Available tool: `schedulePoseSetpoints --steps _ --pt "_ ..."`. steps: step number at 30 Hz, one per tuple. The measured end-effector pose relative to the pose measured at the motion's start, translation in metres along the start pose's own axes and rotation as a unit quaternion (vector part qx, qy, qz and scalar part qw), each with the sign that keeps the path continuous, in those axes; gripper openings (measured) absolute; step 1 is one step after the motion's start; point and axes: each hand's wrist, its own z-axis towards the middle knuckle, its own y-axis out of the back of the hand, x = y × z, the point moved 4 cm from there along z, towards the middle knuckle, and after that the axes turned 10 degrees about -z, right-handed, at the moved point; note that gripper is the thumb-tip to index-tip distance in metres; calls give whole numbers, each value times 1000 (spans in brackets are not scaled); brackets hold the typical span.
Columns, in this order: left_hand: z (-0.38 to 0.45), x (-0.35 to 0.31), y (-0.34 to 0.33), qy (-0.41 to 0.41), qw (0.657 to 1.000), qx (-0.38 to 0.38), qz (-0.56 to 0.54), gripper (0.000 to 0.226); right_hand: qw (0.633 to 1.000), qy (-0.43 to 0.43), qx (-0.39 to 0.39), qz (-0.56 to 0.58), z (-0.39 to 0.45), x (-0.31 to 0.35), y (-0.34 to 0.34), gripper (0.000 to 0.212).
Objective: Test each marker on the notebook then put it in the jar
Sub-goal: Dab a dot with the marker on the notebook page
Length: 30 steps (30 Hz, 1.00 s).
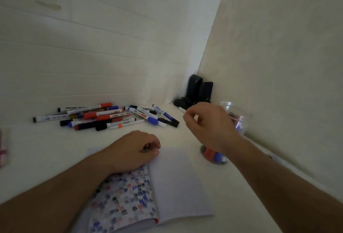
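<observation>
A: Marker [182,110], white-barrelled, sticks out to the left past the right hand [207,125], which is raised above the bench [55,149]. Only the marker's end shows beyond the curled fingers [189,115], which pinch it.

B: And the jar [235,121]?

A: Clear glass, just behind and under that right hand, beside the right wall. Red and blue markers lie in its bottom.

B: What is the left hand [135,149] doing?

A: It rests on the top edge of the notebook [178,182], fingers curled around something small and dark; I cannot tell what it is. The notebook lies open to a blank page, its flowered cover folded out under the left wrist.

B: The rest of the markers?

A: A pile of markers [104,117] lies on the bench well beyond the notebook, with red, blue and black caps.

B: Any writing you can read?

A: One barrel in the pile reads "WHITEBOARD MARKER". The other labels are too small and blurred to make out.

B: Anything else?

A: Two dark speakers [200,89] stand in the corner behind the jar.
</observation>
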Motion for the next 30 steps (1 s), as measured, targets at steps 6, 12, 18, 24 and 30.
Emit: schedulePoseSetpoints --steps 6,12,18,24,30 --pt "1 -1 1 -15 1000 -19 -6 19 982 -79 174 5 43 18 -140 31" --pt "2 2 0 -16 1000 -19 10 19 978 -97 178 -52 87 15 -194 38" --pt "2 1 6 9 998 -52 -19 20 988 -110 107 26 91 16 -163 34" --pt "-3 -1 24 49 963 -181 -195 42 840 -162 232 463 28 35 -111 29" --pt "-3 -14 21 -13 987 -152 -46 29 690 -211 290 629 -15 43 -112 23"
